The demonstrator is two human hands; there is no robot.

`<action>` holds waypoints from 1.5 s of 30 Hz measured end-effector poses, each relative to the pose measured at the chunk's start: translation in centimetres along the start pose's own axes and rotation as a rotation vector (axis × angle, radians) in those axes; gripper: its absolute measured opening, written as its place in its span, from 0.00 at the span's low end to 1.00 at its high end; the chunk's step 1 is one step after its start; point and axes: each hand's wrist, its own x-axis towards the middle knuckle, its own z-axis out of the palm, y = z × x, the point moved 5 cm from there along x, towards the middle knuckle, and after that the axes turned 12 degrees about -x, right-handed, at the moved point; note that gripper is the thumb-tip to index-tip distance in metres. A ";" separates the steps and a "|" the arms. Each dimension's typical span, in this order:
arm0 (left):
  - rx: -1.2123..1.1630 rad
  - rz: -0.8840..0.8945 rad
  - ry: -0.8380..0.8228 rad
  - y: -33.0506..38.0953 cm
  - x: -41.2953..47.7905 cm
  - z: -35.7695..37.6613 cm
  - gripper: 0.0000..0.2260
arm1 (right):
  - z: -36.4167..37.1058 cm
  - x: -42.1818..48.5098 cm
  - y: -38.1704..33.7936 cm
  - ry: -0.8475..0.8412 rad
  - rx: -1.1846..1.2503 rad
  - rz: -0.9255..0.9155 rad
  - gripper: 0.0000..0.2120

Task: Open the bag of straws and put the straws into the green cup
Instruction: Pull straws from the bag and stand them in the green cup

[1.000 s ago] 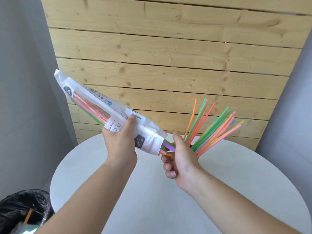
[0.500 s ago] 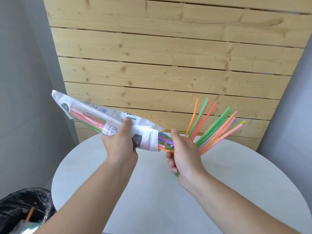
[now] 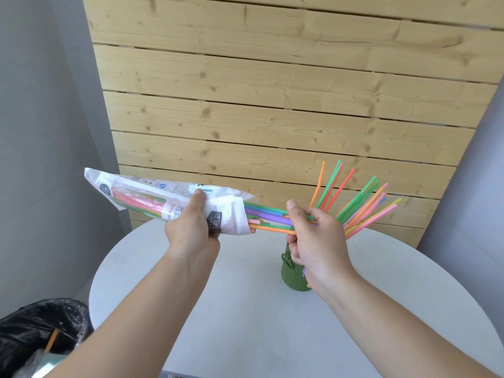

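Left hand (image 3: 191, 227) clamps the bag (image 3: 174, 203), lying nearly level, mouth pointing right. Right hand (image 3: 313, 236) pinches the protruding straws (image 3: 272, 216) (a fan already stands in the cup). Green cup (image 3: 290, 271) sits directly below that hand, on the table (image 3: 245, 309).

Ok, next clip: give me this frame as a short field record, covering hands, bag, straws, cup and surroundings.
left hand: grips bag mid-body, open end toward right
right hand: pinches straws poking from the bag's mouth
bag: held above table, roughly level, some straws inside
cup: green, on table, partly hidden behind right hand
cup straws: fanned out past the right hand
bin: black liner, lower left
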 end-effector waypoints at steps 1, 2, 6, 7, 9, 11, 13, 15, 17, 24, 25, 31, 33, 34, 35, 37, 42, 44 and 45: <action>-0.004 -0.008 0.007 0.0 0.1 -0.1 0.14 | -0.1 0.0 -0.3 -0.002 -0.019 -0.017 0.11; -0.011 -0.014 0.010 0.2 0.2 -0.1 0.14 | -0.5 0.1 -0.7 0.001 -0.040 -0.037 0.11; -0.074 -0.019 0.003 1.5 1.3 -0.2 0.20 | -3.1 1.2 -4.2 0.016 -0.181 -0.159 0.11; -0.088 -0.019 0.007 1.7 1.5 -0.2 0.21 | -3.9 1.5 -5.3 0.011 -0.236 -0.195 0.11; -0.103 -0.026 0.013 1.9 1.8 -0.3 0.22 | -5.5 2.3 -7.4 -0.008 -0.325 -0.241 0.11; -0.114 -0.033 0.018 1.7 2.0 -0.4 0.23 | -6.7 3.1 -8.9 -0.045 -0.359 -0.251 0.11; -0.122 -0.040 0.017 1.5 2.1 -0.4 0.23 | -7.5 3.9 -9.8 -0.077 -0.383 -0.257 0.12; -0.123 -0.045 0.014 1.2 2.0 -0.3 0.23 | -7.8 4.3 -9.8 -0.092 -0.394 -0.247 0.12; -0.113 -0.060 0.016 0.7 1.9 -0.3 0.22 | -8.2 4.6 -9.3 -0.093 -0.386 -0.226 0.12; -0.091 -0.073 0.037 0.3 2.2 -0.8 0.22 | -10.1 5.0 -8.9 -0.071 -0.384 -0.248 0.11; -0.091 -0.072 0.037 0.3 2.2 -0.8 0.22 | -10.5 5.1 -9.1 -0.067 -0.398 -0.256 0.11; -0.053 -0.061 0.060 0.0 2.1 -1.0 0.17 | -12.7 6.1 -10.6 -0.086 -0.471 -0.261 0.13; -0.041 -0.054 0.065 0.0 2.2 -1.1 0.16 | -13.2 6.5 -10.8 -0.100 -0.526 -0.256 0.13; -0.041 -0.050 0.067 0.0 2.3 -1.1 0.15 | -13.5 6.7 -10.9 -0.100 -0.560 -0.255 0.13; -0.042 -0.045 0.069 0.1 2.4 -1.1 0.14 | -13.9 6.9 -11.0 -0.096 -0.597 -0.254 0.12; -0.044 -0.037 0.073 0.3 2.5 -1.2 0.10 | -14.6 7.4 -11.4 -0.083 -0.665 -0.254 0.13; -0.044 -0.023 0.071 0.6 2.6 -1.4 0.10 | -15.6 8.7 -13.6 -0.086 -0.791 -0.271 0.14; -0.050 -0.024 0.052 0.6 2.4 -1.2 0.13 | -15.4 9.1 -14.4 -0.122 -0.838 -0.273 0.15; -0.053 -0.023 0.042 0.5 2.3 -1.1 0.16 | -15.3 9.3 -14.8 -0.142 -0.870 -0.278 0.15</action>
